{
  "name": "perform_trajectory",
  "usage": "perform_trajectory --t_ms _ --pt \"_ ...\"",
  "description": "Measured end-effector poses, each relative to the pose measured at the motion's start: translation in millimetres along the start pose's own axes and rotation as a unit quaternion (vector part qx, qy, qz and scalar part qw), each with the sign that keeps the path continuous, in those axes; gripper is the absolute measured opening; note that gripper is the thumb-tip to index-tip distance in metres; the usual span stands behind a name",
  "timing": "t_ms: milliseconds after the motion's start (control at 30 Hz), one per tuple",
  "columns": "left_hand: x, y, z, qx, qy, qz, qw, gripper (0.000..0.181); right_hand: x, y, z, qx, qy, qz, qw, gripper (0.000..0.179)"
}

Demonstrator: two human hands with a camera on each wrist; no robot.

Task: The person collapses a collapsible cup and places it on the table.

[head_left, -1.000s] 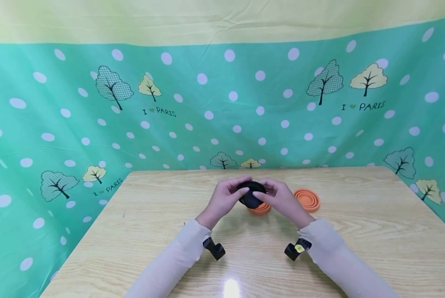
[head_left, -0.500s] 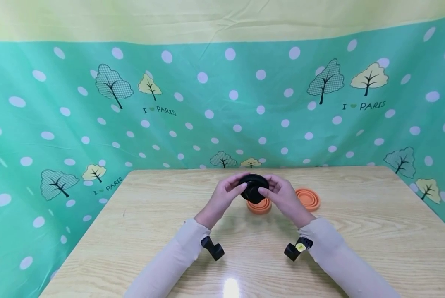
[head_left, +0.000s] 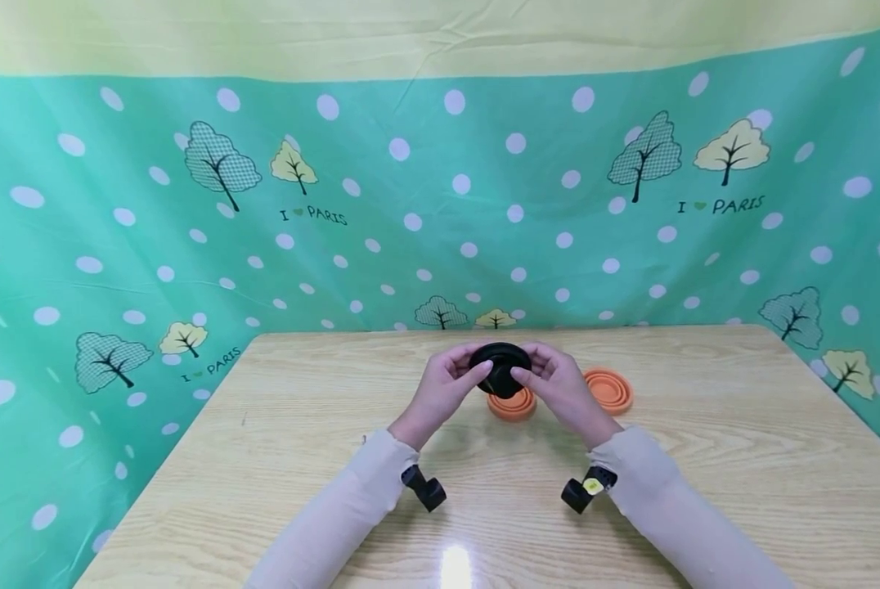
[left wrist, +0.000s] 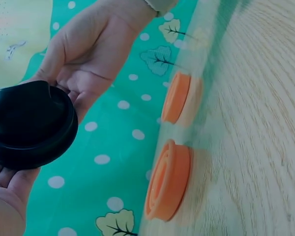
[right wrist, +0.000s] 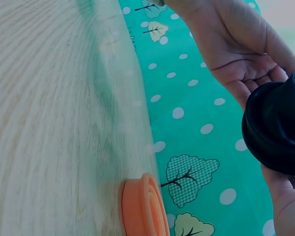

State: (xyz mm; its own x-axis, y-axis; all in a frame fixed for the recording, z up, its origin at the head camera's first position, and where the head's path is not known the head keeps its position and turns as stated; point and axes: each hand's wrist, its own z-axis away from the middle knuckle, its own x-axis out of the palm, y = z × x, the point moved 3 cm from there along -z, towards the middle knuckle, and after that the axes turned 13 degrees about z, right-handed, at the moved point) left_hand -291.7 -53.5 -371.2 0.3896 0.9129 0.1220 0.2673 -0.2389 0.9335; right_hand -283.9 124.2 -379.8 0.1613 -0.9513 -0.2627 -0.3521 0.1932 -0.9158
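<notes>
Both hands hold a black cup lid (head_left: 500, 360) above the table. My left hand (head_left: 438, 391) grips its left side, thumb on the near face and fingers behind the rim. On the opposite side my right hand (head_left: 563, 395) pinches it the same way. In the left wrist view the lid (left wrist: 34, 125) shows a round rim and a raised part on top. Just below it in the head view, partly covered, lies a collapsed orange cup (head_left: 512, 411) with ringed folds. A second collapsed orange cup (head_left: 608, 391) lies beyond my right hand.
The wood-grain table (head_left: 322, 409) reaches back to a green dotted curtain (head_left: 366, 204) with printed trees. Black wrist cameras hang from both wrists, the left camera (head_left: 428, 493) and the right camera (head_left: 578, 495) close over the tabletop.
Over the last second the lid has been tilted and raised slightly, so more of its raised face shows and more of the nearer orange cup is uncovered. Both cups stay put.
</notes>
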Motion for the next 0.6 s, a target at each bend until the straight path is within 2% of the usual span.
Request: perform_trajectory --t_ms 233,267,400,600 --pt "-2.1 -3.8 0.1 0.020 0.015 -0.033 0.9991 0.028 3.1 -0.4 0.6 0.014 -0.001 0.011 0.9998 0.033" --pt "-0.6 -0.4 1.4 0.017 0.015 -0.034 0.9991 0.028 3.3 -0.9 0.8 0.016 -0.001 0.011 0.9998 0.033" --pt "0.6 1.3 1.0 0.024 -0.006 -0.057 0.9981 0.032 2.2 -1.1 0.4 0.017 -0.015 0.026 0.9994 0.035" --pt "-1.2 -3.7 0.3 0.012 -0.051 -0.119 0.9915 0.036 2.5 0.5 -0.5 -0.002 -0.060 0.106 0.9926 0.033"
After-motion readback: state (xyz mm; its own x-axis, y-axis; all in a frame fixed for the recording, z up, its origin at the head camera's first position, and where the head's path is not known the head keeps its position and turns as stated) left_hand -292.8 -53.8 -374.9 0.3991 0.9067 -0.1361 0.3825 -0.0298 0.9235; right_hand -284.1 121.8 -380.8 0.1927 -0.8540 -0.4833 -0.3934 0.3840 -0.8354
